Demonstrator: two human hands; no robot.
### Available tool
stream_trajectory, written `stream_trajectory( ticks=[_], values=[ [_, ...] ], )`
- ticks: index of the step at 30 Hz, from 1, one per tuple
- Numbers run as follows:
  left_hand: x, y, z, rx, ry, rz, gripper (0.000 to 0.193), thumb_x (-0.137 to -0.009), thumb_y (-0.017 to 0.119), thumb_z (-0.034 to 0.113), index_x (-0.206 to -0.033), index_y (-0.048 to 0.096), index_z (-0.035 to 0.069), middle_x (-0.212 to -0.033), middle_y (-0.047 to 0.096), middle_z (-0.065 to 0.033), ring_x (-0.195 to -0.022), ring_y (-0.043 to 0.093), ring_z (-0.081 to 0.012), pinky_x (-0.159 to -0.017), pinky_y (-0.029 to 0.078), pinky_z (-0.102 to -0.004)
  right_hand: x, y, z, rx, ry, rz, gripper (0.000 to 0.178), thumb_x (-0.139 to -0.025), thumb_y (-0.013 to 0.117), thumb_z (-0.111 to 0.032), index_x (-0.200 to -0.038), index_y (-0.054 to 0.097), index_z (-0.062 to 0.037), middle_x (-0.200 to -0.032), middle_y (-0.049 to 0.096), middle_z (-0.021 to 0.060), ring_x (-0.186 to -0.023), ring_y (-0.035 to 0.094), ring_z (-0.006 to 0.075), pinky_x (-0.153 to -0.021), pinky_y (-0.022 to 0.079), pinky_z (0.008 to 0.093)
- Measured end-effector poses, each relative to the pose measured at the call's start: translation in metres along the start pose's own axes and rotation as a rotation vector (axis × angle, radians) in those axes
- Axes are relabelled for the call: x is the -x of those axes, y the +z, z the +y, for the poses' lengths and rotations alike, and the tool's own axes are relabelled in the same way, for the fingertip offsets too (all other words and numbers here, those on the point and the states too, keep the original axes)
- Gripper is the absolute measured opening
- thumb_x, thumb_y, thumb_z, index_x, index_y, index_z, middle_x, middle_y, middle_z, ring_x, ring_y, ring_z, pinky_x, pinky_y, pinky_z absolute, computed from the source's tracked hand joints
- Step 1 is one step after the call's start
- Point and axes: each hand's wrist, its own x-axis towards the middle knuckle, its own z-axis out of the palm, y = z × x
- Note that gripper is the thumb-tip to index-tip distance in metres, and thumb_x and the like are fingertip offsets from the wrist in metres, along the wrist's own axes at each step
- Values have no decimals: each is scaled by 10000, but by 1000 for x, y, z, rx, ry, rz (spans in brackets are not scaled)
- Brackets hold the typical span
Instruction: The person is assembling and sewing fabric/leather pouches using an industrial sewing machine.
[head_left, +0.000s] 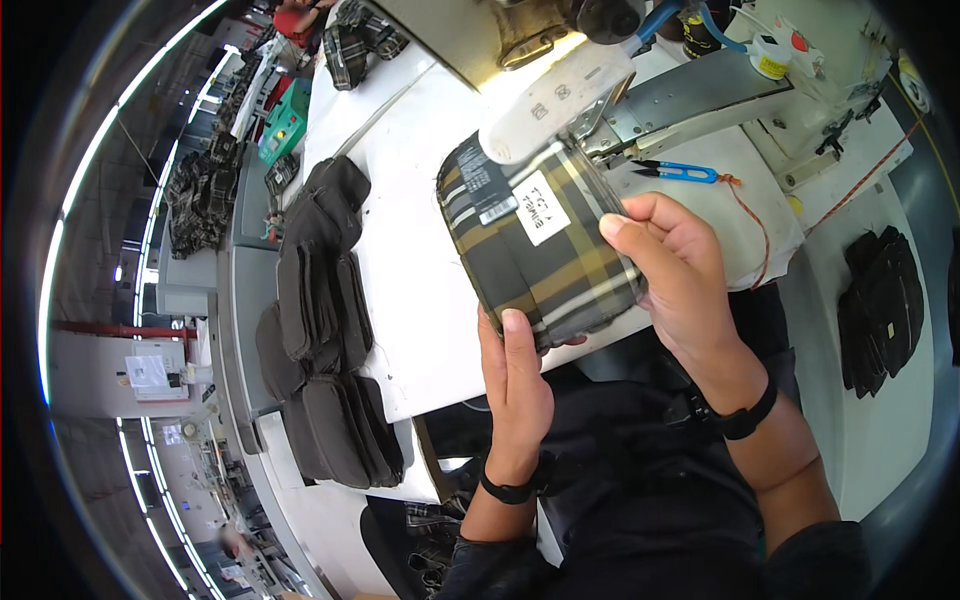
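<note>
A rounded plaid fabric piece (590,262) in black, olive and white is held up between my two hands, close to the sewing machine. It bears a dark printed label (470,178) and a white handwritten tag (541,208). My left hand (517,385) pinches its lower edge, thumb on top and fingers mostly hidden beneath. At the right edge, my right hand (685,265) grips it between thumb and curled fingers. The pale rounded end of a machine part (545,110) overlaps the fabric's upper edge; I cannot tell whether they touch.
Blue-handled thread snips (690,173) on an orange cord lie right of the fabric, below the sewing machine arm (710,92). Stacked dark fabric pieces (318,290) line the white table's left side. Another dark stack (882,312) lies far right. Plaid pieces (345,55) sit at the back.
</note>
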Motion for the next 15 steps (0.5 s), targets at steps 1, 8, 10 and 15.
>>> stream_trajectory(
  ticks=[1,8,10,15],
  values=[
    [-3,0,0,-2,2,-9,478,-1183,327,349,-1522,397,19,-1354,632,-170,-1085,713,-290,-859,621,-459,-2,1,-1,-11,18,-14,130,-1023,686,-125,-1059,675,-1,-789,681,-33,-562,442,-28,-464,296,194],
    [-25,-5,6,34,7,-8,496,-1177,346,373,-1520,377,16,-1322,620,-170,-1073,692,-246,-853,606,-403,-21,13,2,-122,-5,-16,116,-1014,681,-117,-1041,667,-5,-770,669,-31,-557,459,-20,-462,311,202],
    [-31,-6,6,38,5,-5,497,-1177,347,381,-1518,385,22,-1323,620,-166,-1068,692,-246,-847,606,-402,-28,12,6,-80,-2,-7,104,-1009,685,-145,-1048,678,-49,-768,635,-59,-557,450,-8,-466,293,207],
    [-49,-10,6,60,-16,-10,487,-1176,359,384,-1512,421,37,-1300,638,-145,-1042,691,-213,-809,606,-378,-35,18,4,-29,-46,25,99,-1000,702,-143,-981,691,-46,-744,615,-47,-543,471,14,-470,337,206]
  ],
)
